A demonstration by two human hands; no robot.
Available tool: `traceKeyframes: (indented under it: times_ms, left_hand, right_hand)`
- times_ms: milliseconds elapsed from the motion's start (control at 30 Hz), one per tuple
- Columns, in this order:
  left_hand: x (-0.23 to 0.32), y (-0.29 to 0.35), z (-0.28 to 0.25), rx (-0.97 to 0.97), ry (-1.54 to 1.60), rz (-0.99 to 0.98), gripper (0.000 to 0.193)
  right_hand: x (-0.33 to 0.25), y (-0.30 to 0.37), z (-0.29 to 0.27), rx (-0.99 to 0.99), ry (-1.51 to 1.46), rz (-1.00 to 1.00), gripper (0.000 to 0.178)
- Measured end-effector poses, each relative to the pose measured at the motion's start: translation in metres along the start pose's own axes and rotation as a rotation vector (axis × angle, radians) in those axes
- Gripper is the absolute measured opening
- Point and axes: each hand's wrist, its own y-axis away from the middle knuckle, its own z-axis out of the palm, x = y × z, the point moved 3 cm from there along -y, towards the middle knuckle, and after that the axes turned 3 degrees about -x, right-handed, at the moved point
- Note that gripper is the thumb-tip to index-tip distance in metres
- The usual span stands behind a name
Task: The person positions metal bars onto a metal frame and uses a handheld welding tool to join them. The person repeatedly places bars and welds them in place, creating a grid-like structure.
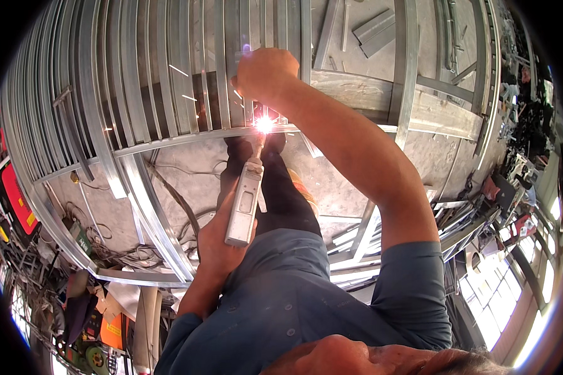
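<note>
My left hand is closed round the light grey body of a handheld welding gun. Its nozzle points away from me, and a bright welding spark glares at its tip. The spark sits on the near cross rail of a metal frame, where the upright slats meet it. Beyond the spark, my right hand is closed over the slats. Its fingers are bent under, and what they grip is hidden by the hand. Small sparks fly off to the left.
A loose metal bar lies across the slats at left. Cables coil on the floor below the frame. Metal channel offcuts lie at the far right. A red case stands at far left. Metal profiles are piled at right.
</note>
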Motion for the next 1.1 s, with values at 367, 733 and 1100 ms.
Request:
traceKeyframes:
  times_ms: [367,733,1100]
  left_hand:
    - [-0.001,0.0008,0.0004,0.003,-0.002,0.006,0.056]
    - [-0.0002,-0.0015,0.0019,0.017,0.019,0.03,0.056]
    - [-0.0005,-0.0006,0.0005,0.013,0.03,0.019,0.057]
  right_hand:
    - [-0.0001,-0.0034,0.0025,0.018,0.021,-0.009,0.044]
    - [-0.0023,-0.0007,0.0003,0.002,0.037,0.008,0.044]
    - [-0.0003,-0.0023,0.0016,0.004,0.026,-0.001,0.044]
